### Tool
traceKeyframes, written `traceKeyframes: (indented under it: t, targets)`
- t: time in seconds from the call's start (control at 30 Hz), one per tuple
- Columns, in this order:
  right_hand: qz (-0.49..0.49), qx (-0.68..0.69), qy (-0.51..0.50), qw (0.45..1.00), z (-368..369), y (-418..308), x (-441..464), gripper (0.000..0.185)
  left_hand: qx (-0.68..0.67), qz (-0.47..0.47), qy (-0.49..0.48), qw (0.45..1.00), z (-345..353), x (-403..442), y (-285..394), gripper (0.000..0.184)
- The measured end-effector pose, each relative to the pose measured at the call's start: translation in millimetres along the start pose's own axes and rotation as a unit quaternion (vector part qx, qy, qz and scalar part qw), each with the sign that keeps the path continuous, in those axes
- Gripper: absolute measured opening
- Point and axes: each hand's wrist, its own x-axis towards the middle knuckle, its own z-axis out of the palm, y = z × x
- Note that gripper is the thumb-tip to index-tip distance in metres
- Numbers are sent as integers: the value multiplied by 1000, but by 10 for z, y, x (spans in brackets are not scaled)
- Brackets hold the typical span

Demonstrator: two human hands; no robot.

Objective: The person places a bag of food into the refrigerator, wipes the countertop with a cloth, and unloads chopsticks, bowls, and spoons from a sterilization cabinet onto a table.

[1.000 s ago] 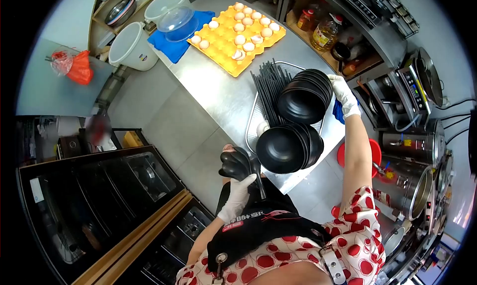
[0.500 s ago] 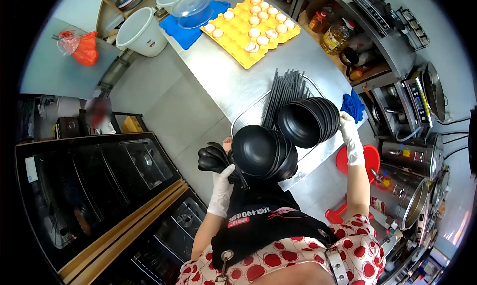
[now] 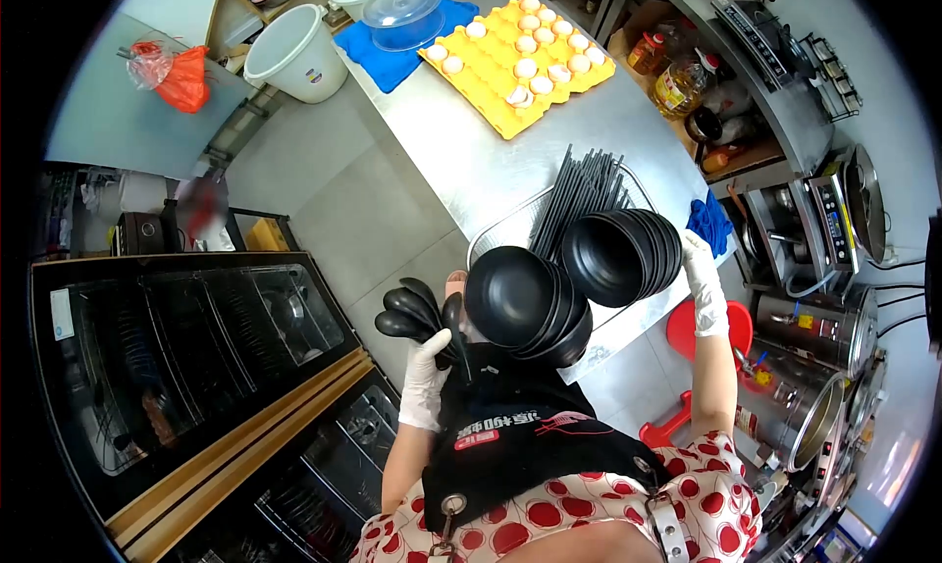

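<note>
My left hand (image 3: 425, 372), in a white glove, is closed round a bunch of black spoons (image 3: 410, 308), their bowls pointing up and away from me. My gloved right hand (image 3: 699, 269) is at the right side of a wire tray, beside a stack of black bowls (image 3: 610, 259); its fingertips are partly hidden behind the bowls, so its grip is unclear. A second stack of black bowls (image 3: 510, 296) lies tilted nearer me. Black chopsticks (image 3: 581, 202) lie behind the stacks in the wire tray (image 3: 483, 239).
The steel table (image 3: 461, 151) bears a yellow egg tray (image 3: 491, 82) with several eggs, a blue cloth (image 3: 378, 65) under a clear-lidded bowl (image 3: 404, 19), and another blue cloth (image 3: 710, 224) at right. A red stool (image 3: 677, 421) stands below the table's right side.
The wire tray with bowls and chopsticks has come nearer to me, over the table's near edge. My left hand with the spoons has moved left. My right hand has moved lower, alongside the tray.
</note>
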Motion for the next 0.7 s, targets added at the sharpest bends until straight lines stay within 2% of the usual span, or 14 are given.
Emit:
traceKeyframes:
  t: [0.07, 0.1, 0.2, 0.23, 0.33, 0.37, 0.47, 0.6, 0.67, 0.7]
  targets:
    - [-14, 0, 13, 1000, 84, -155, 73, 24, -98, -94, 44, 990, -348, 180, -178, 28]
    - [-22, 10, -22, 999, 20, -107, 188, 30, -96, -98, 20, 990, -527, 260, -268, 26]
    - [-26, -45, -71, 996, 146, -293, 276, 34, -123, -125, 17, 984, -553, 379, -402, 29]
    - [1, -42, -78, 996, 203, -362, 281, 31, -123, -117, 12, 985, -541, 410, -416, 30]
    - [-86, -160, -165, 969, 192, -233, 453, 24, -111, -109, 21, 988, -509, 445, -414, 30]
    - [-45, -129, -163, 977, 264, -353, 429, 23, -96, -104, 11, 990, -476, 464, -406, 30]
    - [-144, -309, -208, 917, 414, -578, 346, 20, -70, -94, -11, 993, -330, 503, -349, 31]
    - [-87, -251, -187, 946, 379, -445, 408, 22, -80, -108, -1, 991, -118, 487, -215, 33]
    - [-90, -245, -189, 947, 326, -364, 476, 23, -77, -127, 10, 989, -5, 461, -100, 34]
    - [-126, -297, -193, 927, 291, -318, 495, 23, -40, -123, -7, 992, 54, 470, -17, 34]
